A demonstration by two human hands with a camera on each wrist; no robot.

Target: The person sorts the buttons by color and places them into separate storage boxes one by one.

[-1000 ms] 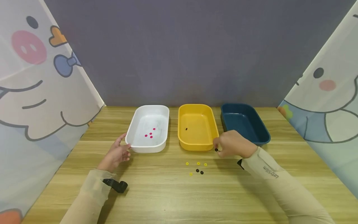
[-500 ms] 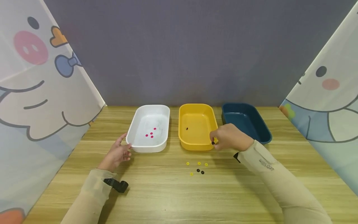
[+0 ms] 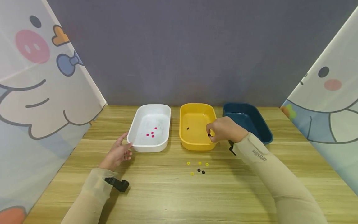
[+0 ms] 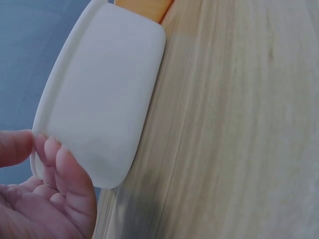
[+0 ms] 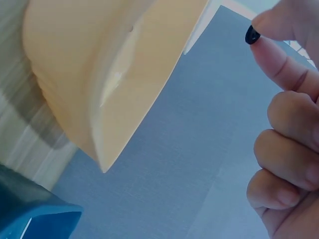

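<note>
My right hand (image 3: pixel 226 129) is over the right front part of the yellow tray (image 3: pixel 197 147), pinching a black button (image 5: pixel 252 35) between thumb and index finger, the other fingers curled. A dark button (image 3: pixel 188 128) lies inside that tray. At the left, my left hand (image 3: pixel 117 154) grips the front left corner of the white tray (image 3: pixel 149 148), with the rim between thumb and fingers in the left wrist view. Several red buttons (image 3: pixel 152 133) lie in the white tray. On the table in front of the yellow tray are several yellow buttons (image 3: pixel 199 163) and two black buttons (image 3: pixel 203 172).
A dark blue tray (image 3: pixel 260 124) stands to the right of the yellow one, partly behind my right hand. The three trays sit in a row on the wooden table (image 3: pixel 156 193). A grey panel (image 3: pixel 179 53) rises behind them, with printed cloth on both sides.
My right hand has moved left and up with the black button, from the yellow tray's right front corner to over its inside. The left hand has stayed on the white tray.
</note>
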